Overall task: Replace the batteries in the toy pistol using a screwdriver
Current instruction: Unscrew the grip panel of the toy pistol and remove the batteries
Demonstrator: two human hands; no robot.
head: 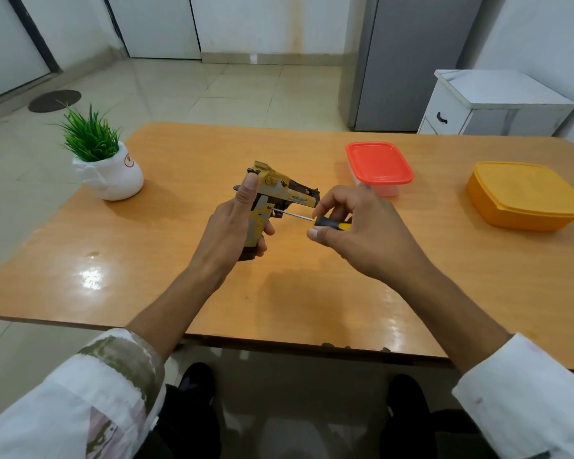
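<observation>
**Screwdriver (pixel 332 222) at the grip screw, battery cover not yet off**

Well left of the toy pistol (pixel 279 193): potted plant (pixel 108 167), standing on the table (pixel 179 260). Clenched round the pistol's grip: left hand (pixel 236 226), thumb up along the rear, holding the toy upright above the table, muzzle away to the right. Set against the side of the grip, just behind the trigger: bare shaft tip of the screwdriver. Just right of the pistol: right hand (pixel 362 233), fingertips pinching the black-and-yellow handle.

Judged early in the job: apparently working the cover screw, no cover off, no batteries in sight. Left to do, by that reading: freeing the cover, swapping the cells, closing and screwing up.

Further right of the pistol: clear box with a red lid (pixel 378 164), lid on, contents too dim to name. Furthest right: opaque yellow box (pixel 524 197), lid on, contents hidden.
</observation>
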